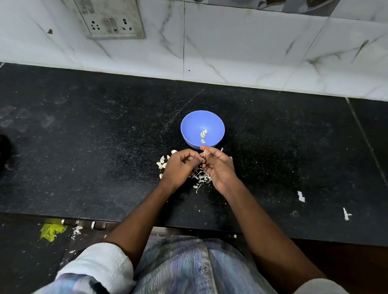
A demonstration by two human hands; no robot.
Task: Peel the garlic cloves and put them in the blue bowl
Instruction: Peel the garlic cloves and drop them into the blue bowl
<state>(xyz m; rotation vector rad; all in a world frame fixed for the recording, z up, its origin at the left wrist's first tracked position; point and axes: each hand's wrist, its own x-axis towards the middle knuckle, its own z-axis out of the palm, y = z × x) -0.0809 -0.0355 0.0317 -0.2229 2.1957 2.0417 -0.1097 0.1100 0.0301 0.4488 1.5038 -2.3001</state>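
We note a blue bowl [202,128] standing upright on the black counter [92,160], near the middle, well short of the tiled wall [244,57]. Inside it lie a few peeled garlic cloves [203,136], pale yellow, clustered at the bottom; we count about four, though they are small and touch one another, so the number is not sure.

Just in front of the bowl both hands meet over the counter. The left hand [178,166] has its fingers curled inward toward the right hand [218,167]. Between the two sets of fingertips we see a small pale piece, likely a garlic clove [203,153], pinched by both hands at once; the right thumb and forefinger close on its upper end, close to the bowl's near rim.

Under and beside the hands we record a heap of unpeeled cloves [163,162] on the left and a scatter of white peels [200,179] between the wrists.

A wall socket [104,10] hangs on the tiles at upper left.
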